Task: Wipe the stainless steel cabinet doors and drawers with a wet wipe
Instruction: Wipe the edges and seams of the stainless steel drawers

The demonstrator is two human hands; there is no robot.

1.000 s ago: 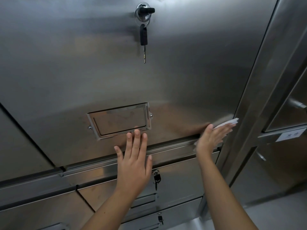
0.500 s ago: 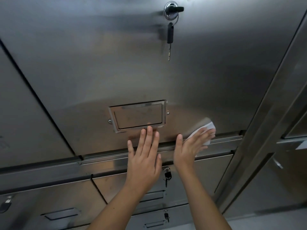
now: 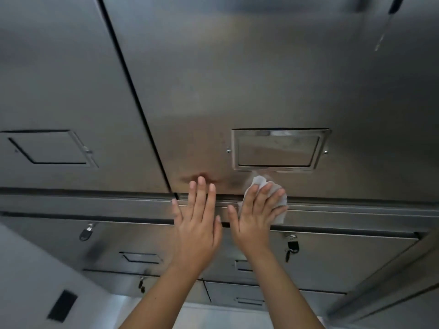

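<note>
- Left hand: flat, fingers straight and close together, nothing grasped. The palm lies over the horizontal rail and the fingertips reach the bottom edge of the right-hand cabinet door.
- Right hand: just beside the left hand, fingers extended and spread, not curled. It presses the wet wipe flat against the steel.
- Wet wipe: white and crumpled, under the right fingers. It straddles the door's bottom edge and the rail, and its upper corner sits just below the label holder.
- Drawers: a bank below the rail, partly hidden by both forearms. One drawer lock with a dark key fob is to the right of the right wrist. A second lock is well to the left, and smaller locks and recessed pulls sit lower down.
- Right-hand cabinet door: brushed stainless steel, with a dull reflection of the left fingers near its bottom edge. The chrome-framed label holder is screwed on at both sides.
- Left-hand cabinet door: separated from the right-hand one by a dark vertical gap. It carries its own label frame.
- Hanging key: at the top right of the right-hand door, blurred.
- Pale surface: at the lower left, bearing a dark rectangle.
</note>
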